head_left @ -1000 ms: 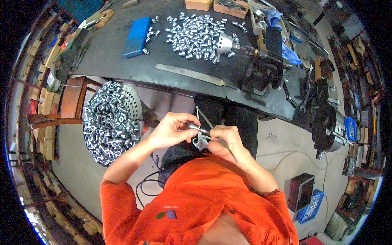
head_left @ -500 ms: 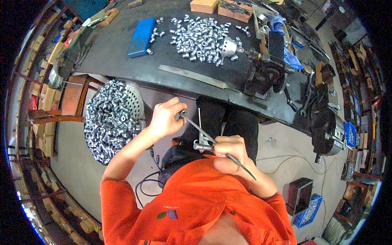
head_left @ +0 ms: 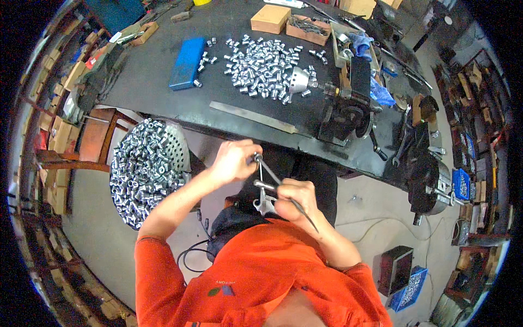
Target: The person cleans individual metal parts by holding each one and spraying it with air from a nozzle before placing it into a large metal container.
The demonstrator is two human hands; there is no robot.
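Observation:
My left hand (head_left: 237, 162) pinches a small metal fitting (head_left: 254, 158) between thumb and fingers, in front of the bench edge. In my right hand (head_left: 297, 197) is a long, thin file (head_left: 271, 173); its upper end meets the fitting, and its tapered end sticks out below the fist toward my forearm. A silver air blow gun (head_left: 264, 203) with a thin nozzle also sits at my right hand, beside the fingers; how it is held is partly hidden. Left of my left arm, many similar fittings (head_left: 139, 174) fill a perforated round basket (head_left: 178, 148).
On the dark bench (head_left: 141, 82) lie a pile of shiny fittings (head_left: 261, 68), a blue box (head_left: 186, 62) and a flat metal bar (head_left: 250, 116). A bench machine with a crank (head_left: 354, 117) stands right of the pile. A black hose (head_left: 190, 250) runs beside my lap.
My hands have come slightly closer together, and the left has shifted right with the fitting. The bench appears lower in view. File and blow gun stay in the right hand.

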